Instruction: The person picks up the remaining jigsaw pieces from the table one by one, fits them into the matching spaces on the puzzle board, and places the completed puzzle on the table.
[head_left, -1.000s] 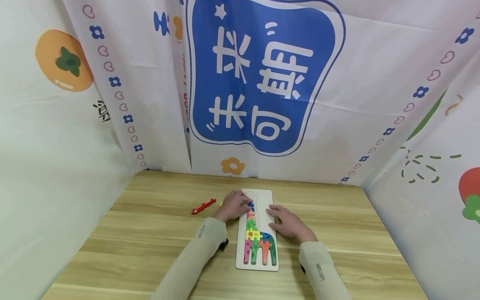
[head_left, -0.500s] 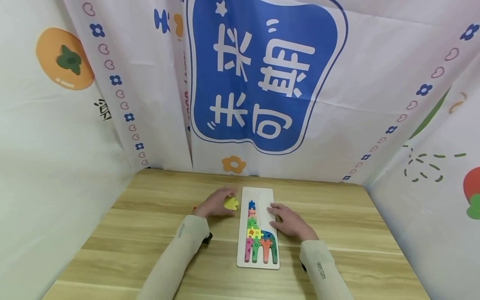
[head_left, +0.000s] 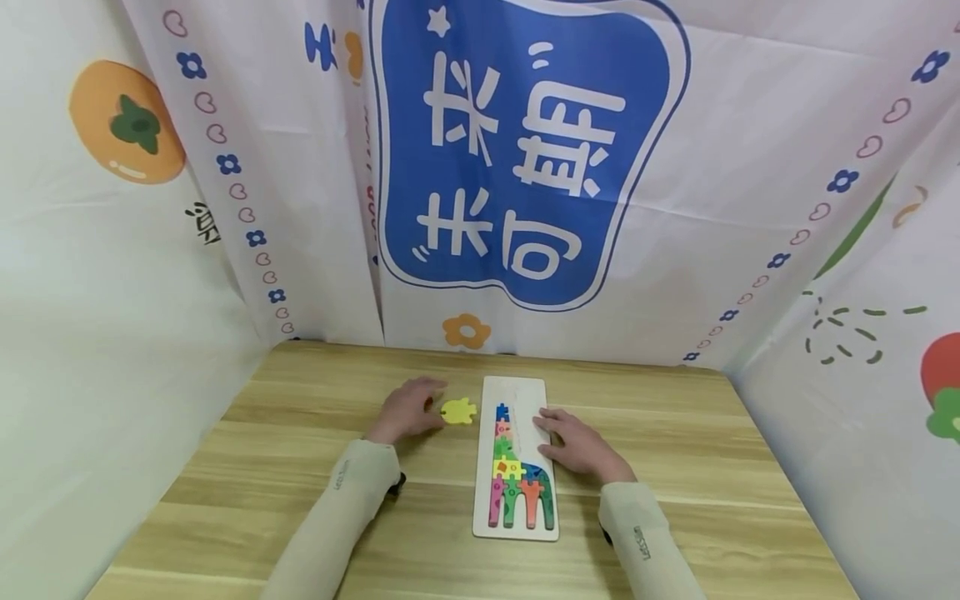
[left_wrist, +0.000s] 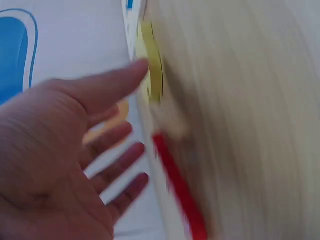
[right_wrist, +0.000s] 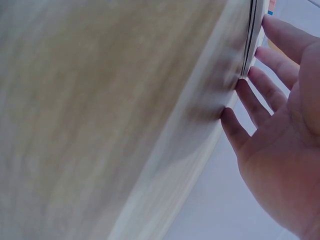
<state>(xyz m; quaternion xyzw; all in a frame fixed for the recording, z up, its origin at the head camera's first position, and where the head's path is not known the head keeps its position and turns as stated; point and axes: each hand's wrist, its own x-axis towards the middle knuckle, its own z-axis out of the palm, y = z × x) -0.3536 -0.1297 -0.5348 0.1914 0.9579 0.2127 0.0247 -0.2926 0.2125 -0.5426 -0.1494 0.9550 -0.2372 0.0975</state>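
My left hand [head_left: 410,408] is left of the board, fingers spread and slightly bent with nothing held. Close to its fingertips lies a yellow puzzle piece [head_left: 460,411]. A long red puzzle piece [left_wrist: 180,190] shows below the fingers in the left wrist view; the hand mostly hides it in the head view. A white puzzle board [head_left: 528,425] holds interlocked coloured pieces [head_left: 510,467] in a long-necked, four-footed animal shape. On the board's right edge rests my right hand [head_left: 581,446]; in the right wrist view its fingers [right_wrist: 260,102] are extended at that edge.
The wooden table [head_left: 675,467] is ringed by white printed cloth walls [head_left: 652,275] at the back and on both sides. Bare pale board surface shows right of the animal's neck.
My left hand has left the board's upper left side and moved left, letting the yellow piece lie on the table as it passed toward the red piece. The right hand has stayed put.
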